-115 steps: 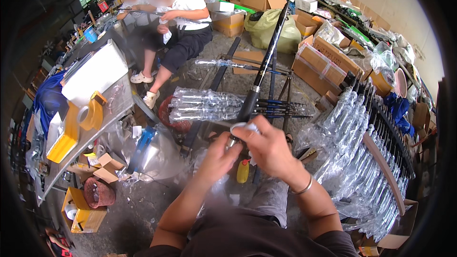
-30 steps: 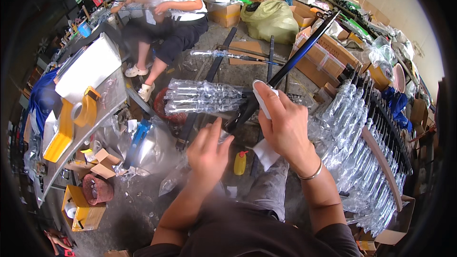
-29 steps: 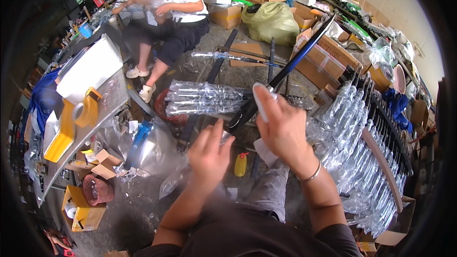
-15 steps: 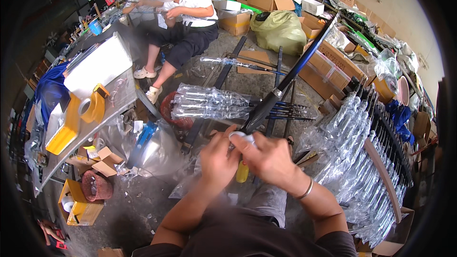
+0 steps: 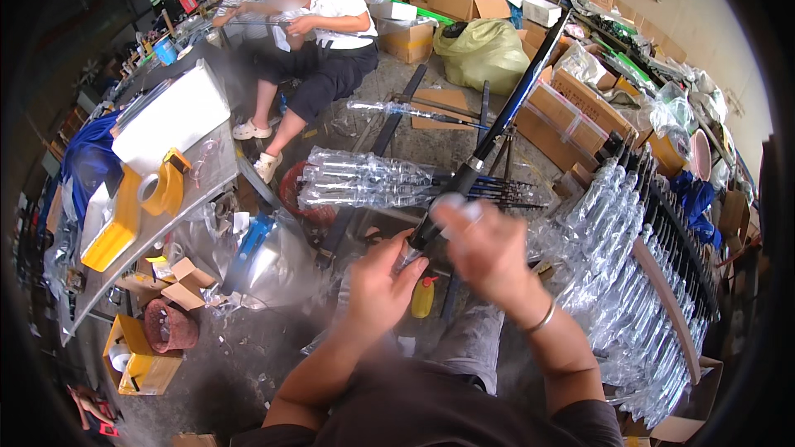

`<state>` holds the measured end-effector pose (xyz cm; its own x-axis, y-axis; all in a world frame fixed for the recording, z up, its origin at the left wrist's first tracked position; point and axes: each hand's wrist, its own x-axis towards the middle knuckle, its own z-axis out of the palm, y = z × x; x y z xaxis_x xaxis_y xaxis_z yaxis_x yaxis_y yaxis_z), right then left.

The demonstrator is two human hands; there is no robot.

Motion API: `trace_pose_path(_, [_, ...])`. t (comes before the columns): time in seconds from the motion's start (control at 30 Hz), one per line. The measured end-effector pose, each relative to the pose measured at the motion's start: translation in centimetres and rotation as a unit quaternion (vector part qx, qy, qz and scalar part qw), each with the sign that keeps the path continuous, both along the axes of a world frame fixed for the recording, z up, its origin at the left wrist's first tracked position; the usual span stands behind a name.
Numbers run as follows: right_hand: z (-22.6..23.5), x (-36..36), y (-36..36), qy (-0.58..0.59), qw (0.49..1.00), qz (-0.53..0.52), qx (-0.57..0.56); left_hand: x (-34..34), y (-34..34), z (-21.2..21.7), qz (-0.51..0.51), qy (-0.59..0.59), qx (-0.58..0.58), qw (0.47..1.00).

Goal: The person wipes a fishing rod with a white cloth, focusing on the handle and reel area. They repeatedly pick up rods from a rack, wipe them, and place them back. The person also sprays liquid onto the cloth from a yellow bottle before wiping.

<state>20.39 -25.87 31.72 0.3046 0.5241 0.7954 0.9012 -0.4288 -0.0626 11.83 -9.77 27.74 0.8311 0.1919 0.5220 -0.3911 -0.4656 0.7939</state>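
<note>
A black and blue fishing rod (image 5: 515,99) slants from my hands up to the far right. Its lower end sits in my left hand (image 5: 383,277), which is closed around it with thumb and fingers. Beside the rod, my right hand (image 5: 490,248) is smeared by motion. A small white roll (image 5: 458,209), perhaps tape, shows at its fingers. Beyond my hands, a bundle of fishing rods in clear plastic sleeves (image 5: 364,180) lies across dark metal bars. A yellow bottle (image 5: 423,298) with a red top stands below my hands.
Many plastic-sleeved rods (image 5: 629,281) lean in a rack at the right. A grey table (image 5: 199,186) at the left carries yellow tape rolls (image 5: 166,188) and a white box (image 5: 172,112). Two people sit at the far left. Cardboard boxes (image 5: 563,116) and a pale green sack (image 5: 480,54) stand behind.
My right hand has moved up and right, away from my left hand, with the white roll. The left hand stays near the rod's lower end; the rod has tilted slightly steeper.
</note>
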Motion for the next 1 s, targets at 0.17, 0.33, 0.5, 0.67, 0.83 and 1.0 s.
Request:
trace_pose_path(0.17, [0.2,0.5,-0.3,-0.042,0.999,0.022,0.011,-0.4,0.1,0.6,0.006,0.028,-0.002,1.0])
trace_pose_path(0.33, [-0.7,-2.4,-0.1,0.023,0.994,0.04,-0.097,0.1,0.4,-0.5,-0.033,0.01,-0.021,0.999])
trace_pose_path(0.5, [1.4,0.7,-0.9,0.027,0.997,-0.018,0.066,-0.7,0.9,-0.3,-0.124,0.105,-0.12,0.979])
trace_pose_path(0.67, [0.7,-0.7,-0.7,-0.052,0.997,0.034,-0.039,0.1,1.5,-1.0,-0.256,0.202,-0.281,0.902])
trace_pose_path(0.83, [1.3,-0.4,-0.7,-0.054,0.998,0.016,-0.005,0.5,1.3,0.4,-0.352,0.231,-0.377,0.825])
trace_pose_path(1.0, [2.2,2.0,-2.4,0.004,0.997,-0.01,0.078,0.5,1.5,0.0,-0.406,0.252,-0.401,0.782])
